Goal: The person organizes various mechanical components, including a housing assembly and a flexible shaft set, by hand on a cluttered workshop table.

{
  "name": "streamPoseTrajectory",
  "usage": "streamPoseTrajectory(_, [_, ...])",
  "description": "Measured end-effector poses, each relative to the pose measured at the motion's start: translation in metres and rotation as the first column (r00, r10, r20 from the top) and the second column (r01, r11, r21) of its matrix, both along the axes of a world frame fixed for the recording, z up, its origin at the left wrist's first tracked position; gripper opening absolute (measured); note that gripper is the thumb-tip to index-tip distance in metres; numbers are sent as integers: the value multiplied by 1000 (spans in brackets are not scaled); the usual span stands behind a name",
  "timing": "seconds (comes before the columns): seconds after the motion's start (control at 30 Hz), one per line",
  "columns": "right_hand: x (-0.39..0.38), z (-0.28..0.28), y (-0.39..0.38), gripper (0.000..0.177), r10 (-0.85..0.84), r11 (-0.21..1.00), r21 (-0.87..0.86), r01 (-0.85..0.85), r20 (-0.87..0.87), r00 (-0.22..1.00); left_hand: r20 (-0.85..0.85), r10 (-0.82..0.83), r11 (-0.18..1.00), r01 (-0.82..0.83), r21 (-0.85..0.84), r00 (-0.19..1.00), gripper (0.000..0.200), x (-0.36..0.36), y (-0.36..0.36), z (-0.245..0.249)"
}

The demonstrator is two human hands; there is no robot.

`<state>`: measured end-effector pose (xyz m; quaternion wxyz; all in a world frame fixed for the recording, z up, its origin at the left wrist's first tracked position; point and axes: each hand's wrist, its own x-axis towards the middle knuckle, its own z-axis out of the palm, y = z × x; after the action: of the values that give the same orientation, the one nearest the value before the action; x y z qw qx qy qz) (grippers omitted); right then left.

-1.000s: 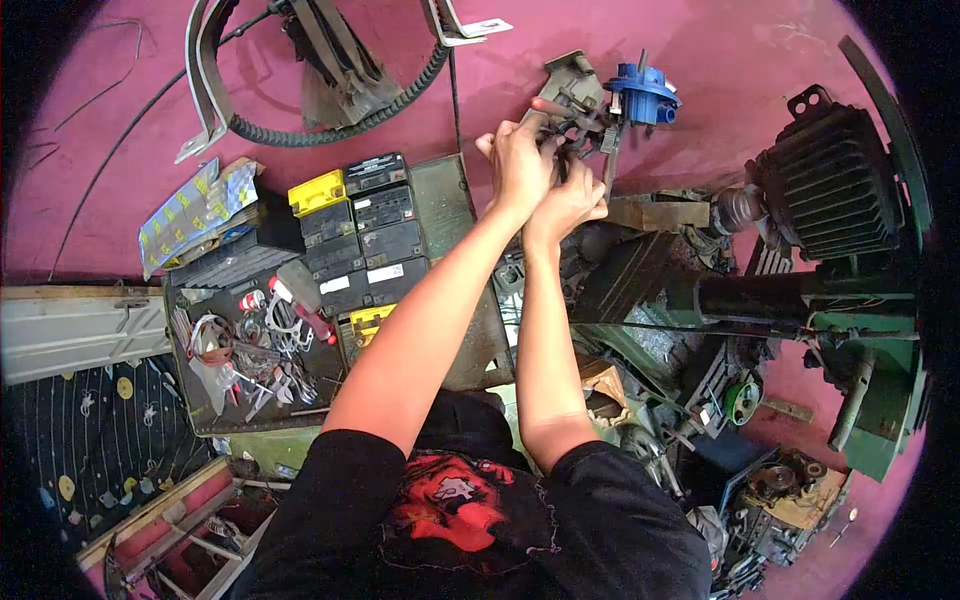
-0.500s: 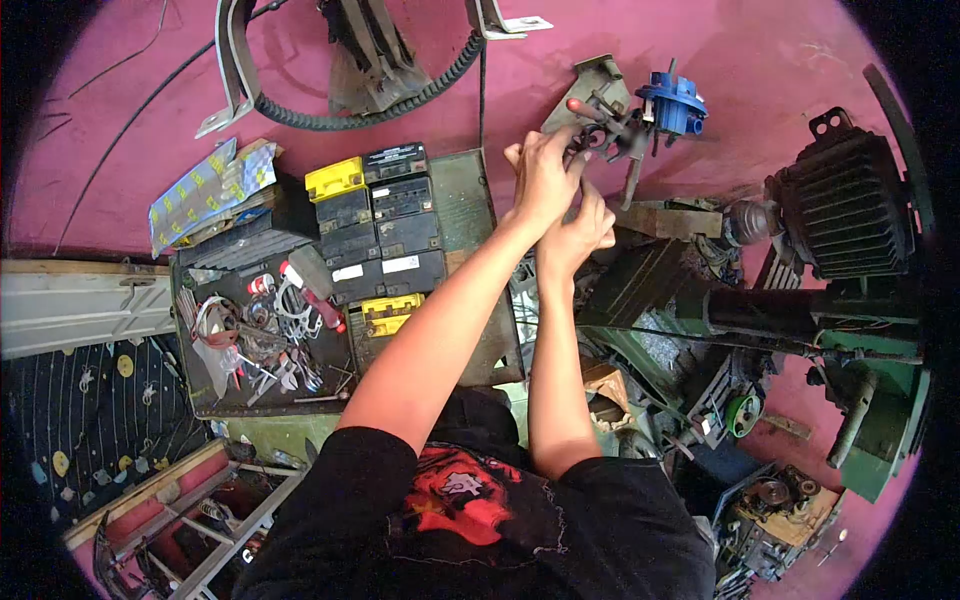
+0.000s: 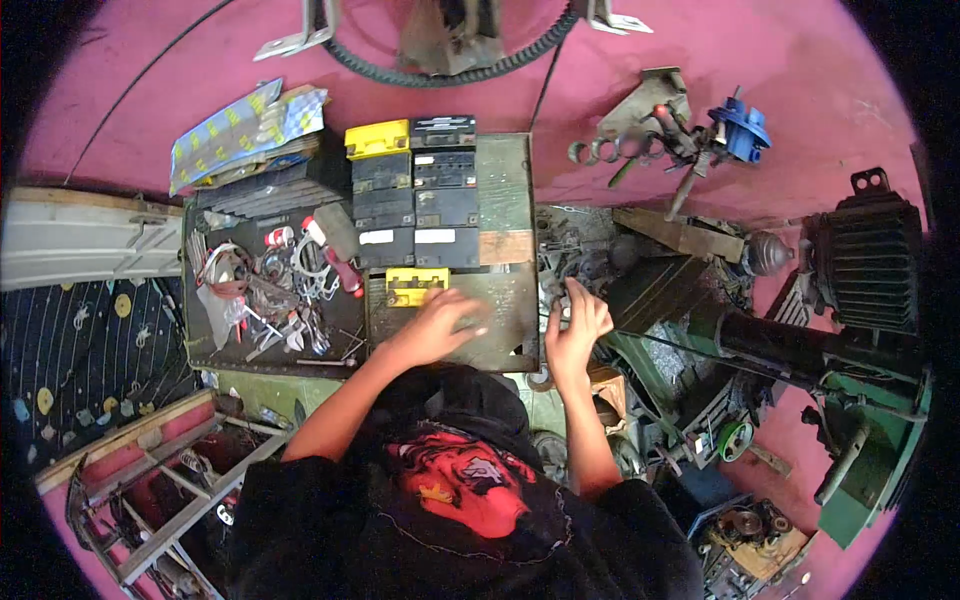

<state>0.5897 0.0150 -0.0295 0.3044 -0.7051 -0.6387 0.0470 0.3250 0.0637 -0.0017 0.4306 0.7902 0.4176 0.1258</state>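
Note:
My left hand point(image 3: 438, 325) hovers over the front part of the workbench point(image 3: 500, 305), just below the small yellow-topped battery point(image 3: 418, 286). Its fingers are apart, slightly blurred, with nothing in them. To the right of the bench edge is my right hand point(image 3: 578, 325), raised with its fingers bent. Something small and pale seems to be between its thumb and fingers, too small to name. Behind the left hand stand rows of black batteries point(image 3: 446, 205), one with a yellow top point(image 3: 377, 139).
Tools and cables point(image 3: 270, 290) lie piled on the bench's left side beside stacked boxes point(image 3: 270, 190). Tools and a blue part point(image 3: 740, 130) hang on the pink wall. A green machine point(image 3: 870, 450) stands at right, a metal frame point(image 3: 170, 520) lower left.
Both hands have come down from the tools hanging on the wall. The left hand is now over the bench, the right beside it. The view has shifted too.

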Motion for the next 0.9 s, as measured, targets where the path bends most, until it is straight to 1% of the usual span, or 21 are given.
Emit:
streamPoseTrajectory(0.03, [2,1,-10,54,9,998,-55,-8,15,1000,-52,-14,994,8,-106,999,39,-25,-16,2])
streamPoseTrajectory(0.1, [7,-12,-24,55,26,995,-93,-22,41,999,-130,119,992,-123,-22,984,39,-67,-55,0])
streamPoseTrajectory(0.13, [8,-16,-27,54,29,994,-110,-24,44,999,-131,135,990,-139,-22,982,39,-81,-68,2])
streamPoseTrajectory(0.2, [5,-17,-26,53,13,990,-141,-6,50,999,-100,400,880,-413,-234,911,38,-103,-92,6])
streamPoseTrajectory(0.23, [0,-15,-21,52,6,991,-136,0,42,999,-120,484,814,-496,-301,867,42,-110,-101,7])
streamPoseTrajectory(0.27, [-5,-12,-15,52,-5,991,-132,9,34,999,-119,493,808,-505,-304,862,42,-116,-109,7])
streamPoseTrajectory(0.3, [-10,-7,-6,50,22,996,-90,-20,28,999,-183,495,827,-525,-199,849,44,-118,-113,14])
streamPoseTrajectory(0.33, [-18,-2,3,45,20,999,-51,-18,49,999,-247,499,841,-533,-92,831,46,-122,-119,18])
streamPoseTrajectory(0.37, [-26,2,10,42,45,998,-44,-44,25,999,-261,442,884,-467,-36,858,50,-130,-121,17])
streamPoseTrajectory(0.4, [-34,7,18,39,71,997,-35,-71,0,997,-260,450,879,-475,-41,854,50,-136,-118,23])
streamPoseTrajectory(0.47, [-66,33,29,29,167,982,-73,-175,-105,980,-199,369,922,-385,-47,908,51,-142,-105,49])
streamPoseTrajectory(0.53, [-102,46,33,27,293,956,-23,-293,-1,956,-206,361,927,-373,-23,910,53,-147,-98,53])
streamPoseTrajectory(0.57, [-124,58,31,26,337,939,-71,-336,8,941,-172,335,942,-332,45,927,53,-150,-98,51])
streamPoseTrajectory(0.6, [-141,55,28,27,380,925,-51,-378,37,924,-140,305,950,-291,114,942,53,-154,-97,49])
streamPoseTrajectory(0.63, [-162,59,23,27,414,908,-69,-413,0,910,-169,275,958,-255,130,947,53,-159,-96,50])
streamPoseTrajectory(0.67, [-184,63,17,27,446,890,-88,-447,-38,894,-183,252,965,-232,120,950,53,-165,-97,48])
streamPoseTrajectory(0.7, [-204,56,9,27,449,888,-109,-446,5,893,-192,242,965,-216,147,951,52,-173,-102,41])
streamPoseTrajectory(0.73, [-225,59,1,26,455,873,-190,-449,-17,890,-202,234,964,-200,176,951,52,-183,-107,35])
streamPoseTrajectory(0.77, [-245,59,-7,25,490,857,-173,-486,-17,871,-195,241,963,-209,172,951,52,-195,-113,31])
streamPoseTrajectory(0.87, [-296,60,-27,24,583,777,-219,-590,-99,806,-255,247,969,-244,45,935,53,-242,-127,29])
streamPoseTrajectory(0.9, [-307,60,-32,26,608,746,-266,-610,-101,787,-250,287,958,-274,85,925,53,-258,-133,22])
